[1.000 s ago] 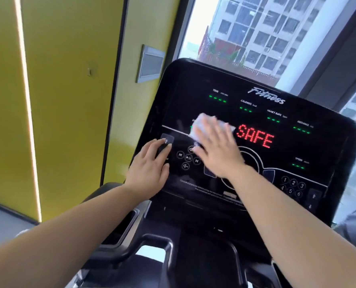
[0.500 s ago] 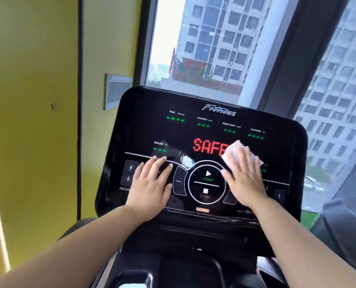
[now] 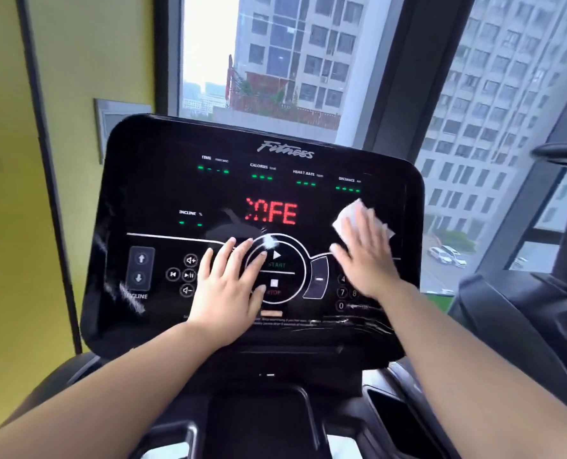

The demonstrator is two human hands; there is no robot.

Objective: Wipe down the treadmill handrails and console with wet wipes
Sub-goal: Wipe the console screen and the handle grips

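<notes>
The black treadmill console (image 3: 149,180) fills the middle of the view, with red lit letters and green readouts. My right hand (image 3: 366,260) lies flat with straight fingers on the console's right side, above the number keys, pressing a white wet wipe (image 3: 350,217) against the panel. The wipe sticks out beyond the fingertips. My left hand (image 3: 230,286) rests flat on the panel with spread fingers, partly over the round start and stop control (image 3: 282,270). Wet streaks show along the console's lower edge and left side.
A yellow wall (image 3: 17,193) stands to the left. A large window (image 3: 275,61) with buildings outside is behind the console. Part of another dark machine (image 3: 523,309) is at the right. The treadmill's black tray and frame (image 3: 262,419) lie below the console.
My right hand has slid the wipe rightward across the console, from the left of the red letters to the far right. My left hand shifted right to the round control. The view turned right.
</notes>
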